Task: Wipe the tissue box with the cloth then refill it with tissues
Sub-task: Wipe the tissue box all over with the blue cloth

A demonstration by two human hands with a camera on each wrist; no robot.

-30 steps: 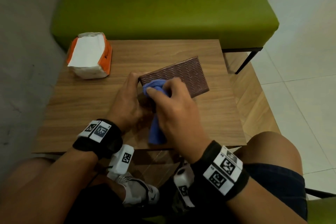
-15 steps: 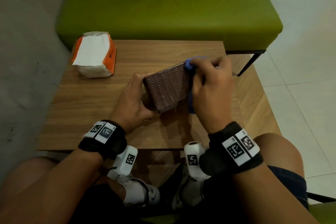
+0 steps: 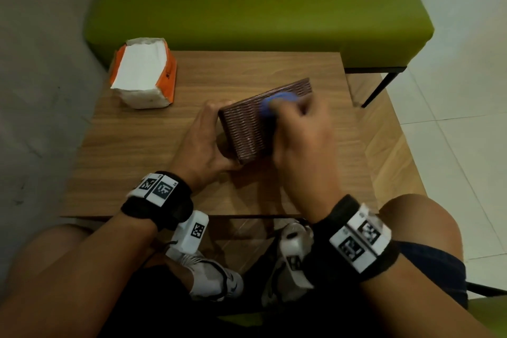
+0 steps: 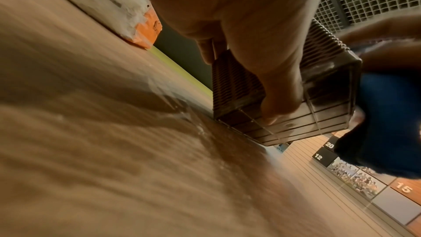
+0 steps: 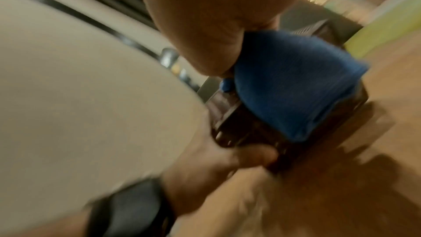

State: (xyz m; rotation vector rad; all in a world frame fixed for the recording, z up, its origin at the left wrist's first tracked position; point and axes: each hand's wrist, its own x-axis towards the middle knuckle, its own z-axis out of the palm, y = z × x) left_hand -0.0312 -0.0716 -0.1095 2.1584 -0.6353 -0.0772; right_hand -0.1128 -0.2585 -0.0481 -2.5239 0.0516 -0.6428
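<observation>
A: Where are we seeing the tissue box point(image 3: 248, 129)?

B: Mid-bench point(image 3: 137, 151), tipped on edge. Our left hand point(image 3: 199, 145) is gripping its near end, thumb curled over the corner.

A: And our right hand point(image 3: 303, 140)?

B: It is clutching the blue cloth point(image 3: 274, 103) against the box's woven face, blurred.

A: The tissues point(image 3: 144, 74)?

B: They are lying at ten o'clock, well apart, in an orange wrapper.

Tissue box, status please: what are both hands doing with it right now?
Left hand grips the brown tissue box, tipped up on the table. Right hand rubs the blue cloth on it. Tissue pack waits far left, nothing blocking.
</observation>
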